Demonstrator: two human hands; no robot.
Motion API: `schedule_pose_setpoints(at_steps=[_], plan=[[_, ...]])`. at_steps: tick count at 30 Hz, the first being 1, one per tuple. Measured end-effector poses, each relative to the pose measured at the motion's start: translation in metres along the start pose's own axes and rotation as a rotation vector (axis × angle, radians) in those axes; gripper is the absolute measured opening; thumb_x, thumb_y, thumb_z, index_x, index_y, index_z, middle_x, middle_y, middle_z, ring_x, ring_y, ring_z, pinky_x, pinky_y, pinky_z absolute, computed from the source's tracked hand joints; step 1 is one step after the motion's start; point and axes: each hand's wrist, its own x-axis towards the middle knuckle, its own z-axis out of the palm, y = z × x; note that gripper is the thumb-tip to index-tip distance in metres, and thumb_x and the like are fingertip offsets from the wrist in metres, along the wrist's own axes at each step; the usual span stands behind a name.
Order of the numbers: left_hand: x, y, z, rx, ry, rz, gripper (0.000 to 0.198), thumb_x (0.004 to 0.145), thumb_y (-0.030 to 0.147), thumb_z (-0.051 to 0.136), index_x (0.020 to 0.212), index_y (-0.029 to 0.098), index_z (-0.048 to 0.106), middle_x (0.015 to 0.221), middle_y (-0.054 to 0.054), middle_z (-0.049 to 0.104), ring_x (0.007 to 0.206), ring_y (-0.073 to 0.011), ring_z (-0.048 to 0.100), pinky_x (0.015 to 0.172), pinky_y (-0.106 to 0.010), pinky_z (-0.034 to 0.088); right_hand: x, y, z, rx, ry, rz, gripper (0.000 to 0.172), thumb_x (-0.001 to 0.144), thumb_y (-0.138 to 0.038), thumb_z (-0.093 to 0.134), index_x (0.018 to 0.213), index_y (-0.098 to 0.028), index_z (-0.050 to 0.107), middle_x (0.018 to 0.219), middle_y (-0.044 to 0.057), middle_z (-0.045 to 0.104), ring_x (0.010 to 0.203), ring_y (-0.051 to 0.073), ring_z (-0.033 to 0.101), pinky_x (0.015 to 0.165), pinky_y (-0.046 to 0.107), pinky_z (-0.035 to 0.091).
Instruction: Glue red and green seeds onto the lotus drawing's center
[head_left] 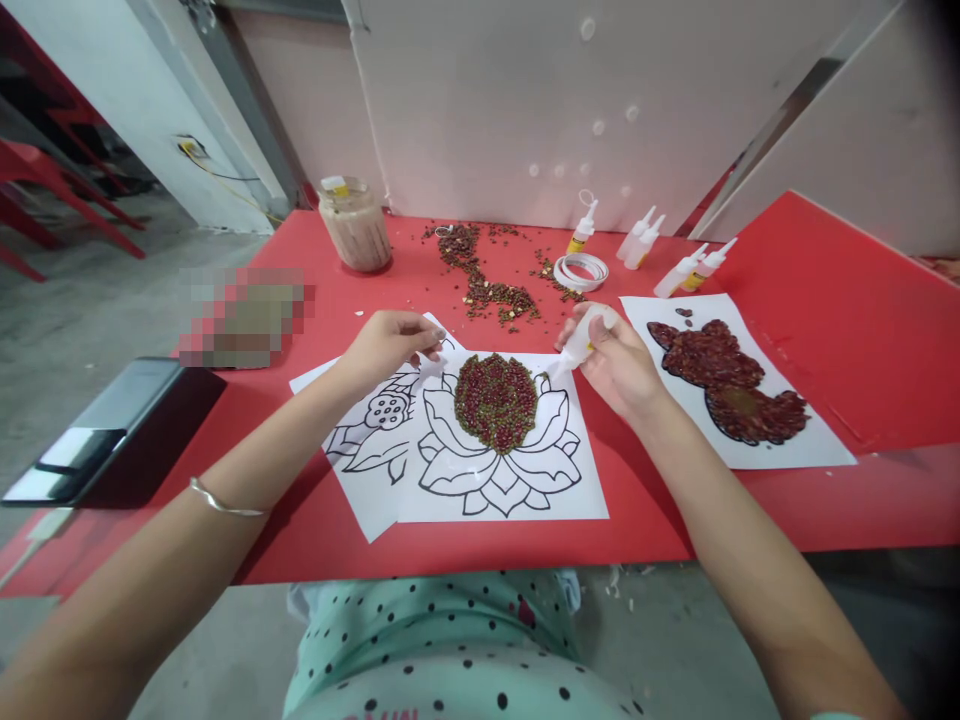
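Note:
A lotus drawing [499, 485] lies on the red table, its centre covered with red and green beans [495, 400]. Above the sheet's upper right, my right hand [619, 365] holds a white glue bottle [585, 340], its nozzle tilted down to the left near a petal. My left hand [397, 345] hovers over the upper left of the papers, fingers pinched together; what they hold, if anything, is too small to name. Partly beneath the lotus sheet is a second drawing [375, 450] with a seed pod and leaves.
Loose beans [480, 275] are scattered behind the drawings, near a tape roll [580, 272] and several glue bottles [641, 240]. A jar [354, 228] stands back left, a phone [97, 435] front left. At right lies a sheet with a dark red bean picture [712, 360].

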Motion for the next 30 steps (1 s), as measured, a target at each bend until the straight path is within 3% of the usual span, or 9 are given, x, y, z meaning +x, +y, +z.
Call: schedule_pose_setpoints(at_steps=[6, 14, 21, 27, 30], plan=[[-0.001, 0.001, -0.004, -0.042, 0.040, -0.025, 0.027, 0.060, 0.034, 0.081, 0.062, 0.014, 0.063, 0.053, 0.000, 0.060, 0.046, -0.0055, 0.049, 0.046, -0.022, 0.039, -0.001, 0.002, 0.001, 0.053, 0.003, 0.009, 0.035, 0.076, -0.050, 0.064, 0.096, -0.024, 0.051, 0.082, -0.001, 0.056, 0.077, 0.013, 0.059, 0.068, 0.029, 0.049], [-0.005, 0.003, 0.001, -0.164, -0.011, 0.007, 0.029, 0.073, 0.036, 0.074, 0.065, 0.012, 0.059, 0.058, -0.002, 0.061, 0.050, -0.0074, 0.055, 0.052, -0.023, 0.048, 0.002, 0.006, -0.001, 0.122, 0.045, 0.021, 0.037, 0.071, -0.048, 0.071, 0.093, -0.024, 0.054, 0.079, -0.003, 0.059, 0.076, 0.013, 0.063, 0.075, 0.030, 0.052], [0.001, -0.007, 0.003, -0.095, 0.066, 0.013, 0.044, 0.085, 0.046, 0.057, 0.055, 0.018, 0.041, 0.044, 0.007, 0.036, 0.035, -0.0016, 0.029, 0.037, -0.018, 0.022, 0.003, 0.010, -0.001, 0.075, 0.041, -0.045, 0.034, 0.070, -0.048, 0.072, 0.089, -0.025, 0.055, 0.077, -0.002, 0.065, 0.081, 0.016, 0.066, 0.072, 0.030, 0.053], [0.003, -0.010, 0.000, 0.046, 0.018, 0.053, 0.037, 0.069, 0.049, 0.072, 0.058, 0.016, 0.058, 0.042, 0.004, 0.045, 0.038, -0.0055, 0.039, 0.040, -0.021, 0.027, 0.003, 0.011, 0.001, 0.057, 0.050, -0.142, 0.035, 0.065, -0.045, 0.077, 0.084, -0.024, 0.056, 0.070, -0.002, 0.066, 0.073, 0.017, 0.067, 0.075, 0.035, 0.054], [0.000, -0.008, -0.001, 0.049, 0.030, 0.076, 0.038, 0.064, 0.048, 0.076, 0.060, 0.015, 0.057, 0.044, 0.003, 0.049, 0.041, -0.0063, 0.041, 0.041, -0.022, 0.030, 0.002, 0.011, 0.005, 0.044, 0.060, -0.161, 0.033, 0.065, -0.042, 0.077, 0.082, -0.024, 0.056, 0.066, -0.004, 0.065, 0.069, 0.016, 0.066, 0.079, 0.038, 0.054]])
